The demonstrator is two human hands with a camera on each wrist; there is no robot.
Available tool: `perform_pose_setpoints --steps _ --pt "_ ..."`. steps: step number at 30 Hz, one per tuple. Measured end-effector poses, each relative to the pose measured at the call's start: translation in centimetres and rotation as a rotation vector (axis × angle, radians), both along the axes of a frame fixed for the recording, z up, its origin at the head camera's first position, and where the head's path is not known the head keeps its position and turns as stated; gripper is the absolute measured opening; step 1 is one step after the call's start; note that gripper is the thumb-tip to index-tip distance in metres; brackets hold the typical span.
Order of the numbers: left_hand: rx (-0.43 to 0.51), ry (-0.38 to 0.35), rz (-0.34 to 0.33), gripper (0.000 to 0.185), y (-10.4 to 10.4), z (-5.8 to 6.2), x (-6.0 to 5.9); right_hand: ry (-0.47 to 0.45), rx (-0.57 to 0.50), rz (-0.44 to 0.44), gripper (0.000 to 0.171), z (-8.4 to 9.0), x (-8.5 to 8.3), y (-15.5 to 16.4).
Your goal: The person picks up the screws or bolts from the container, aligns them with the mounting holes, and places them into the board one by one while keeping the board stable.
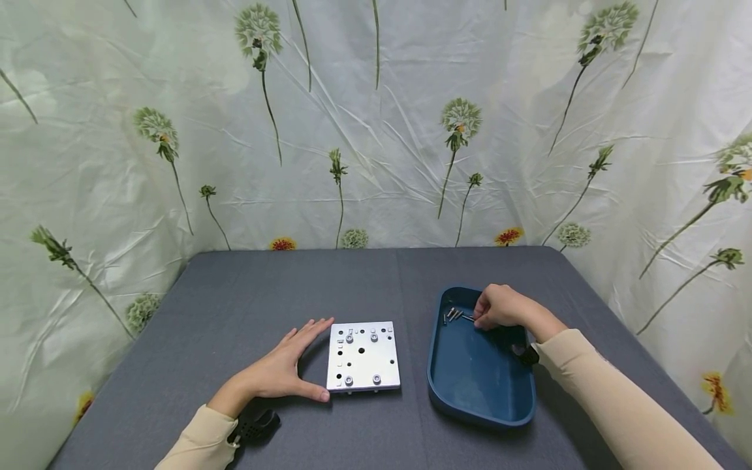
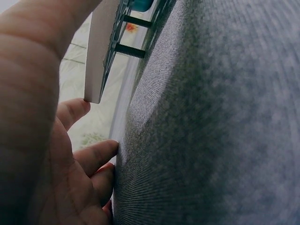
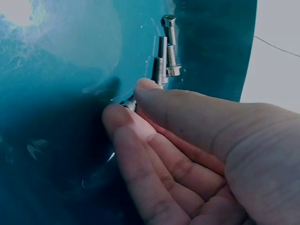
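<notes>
Two hands are at work on the grey cloth-covered bench [image 1: 247,307], and we start from its near edge. Our left hand [image 1: 276,373] lies flat and relaxed, fingers straight, thumb against the near-left corner of the square silver metal plate with drilled holes [image 1: 363,356] and fingertips along its left side; it grips nothing. The left wrist view shows that plate [image 2: 101,51] raised off the cloth on short dark standoffs. Four small fittings sit near its corners, though we cannot tell whether they are fastened screws or only bosses; the other holes look open.

To the right, just beside the plate but apart from it, lies the dark blue oblong plastic tray [image 1: 478,405], its near half bare. At its far end our right hand [image 1: 499,307] reaches in with fingers curled, and the right wrist view shows thumb and forefinger [image 3: 154,93] pinching one small silver bolt [image 3: 130,104] at the tray floor. Just beyond the fingertips three more silver bolts [image 3: 166,51] lie together, untouched.

We judge the work to be early: one bolt is only now being picked up, none is on its way to the plate, and the loose ones remain in the tray.

Behind the bench hangs a pale dandelion-printed curtain [image 1: 376,130].
</notes>
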State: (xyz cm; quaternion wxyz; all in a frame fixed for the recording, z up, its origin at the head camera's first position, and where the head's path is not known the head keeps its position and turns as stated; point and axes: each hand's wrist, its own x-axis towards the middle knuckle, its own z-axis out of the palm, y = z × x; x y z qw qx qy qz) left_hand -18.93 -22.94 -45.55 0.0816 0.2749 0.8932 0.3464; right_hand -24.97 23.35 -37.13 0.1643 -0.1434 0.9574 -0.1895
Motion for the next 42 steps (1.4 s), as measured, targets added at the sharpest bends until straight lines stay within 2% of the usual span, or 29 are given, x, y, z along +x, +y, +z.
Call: perform_pose_setpoints --steps 5,14,23,37,42 --pt "-0.003 0.007 -0.002 0.131 0.0 0.0 0.0 -0.027 -0.022 -0.029 0.006 -0.1 -0.1 -0.4" --pt "-0.002 0.006 -0.002 0.131 0.0 0.0 0.0 -0.044 0.012 -0.072 0.012 -0.4 -0.3 -1.2" --pt "-0.005 0.013 -0.007 0.130 0.0 0.1 0.1 -0.008 0.042 -0.059 0.022 -0.9 -0.3 -1.7" --pt "-0.015 0.017 -0.005 0.130 0.1 0.1 0.1 0.027 0.059 -0.012 0.024 -0.8 -0.3 -1.5" --pt "-0.016 0.017 -0.003 0.130 0.1 0.1 0.2 0.039 0.004 -0.024 0.022 -0.9 -0.2 -1.2"
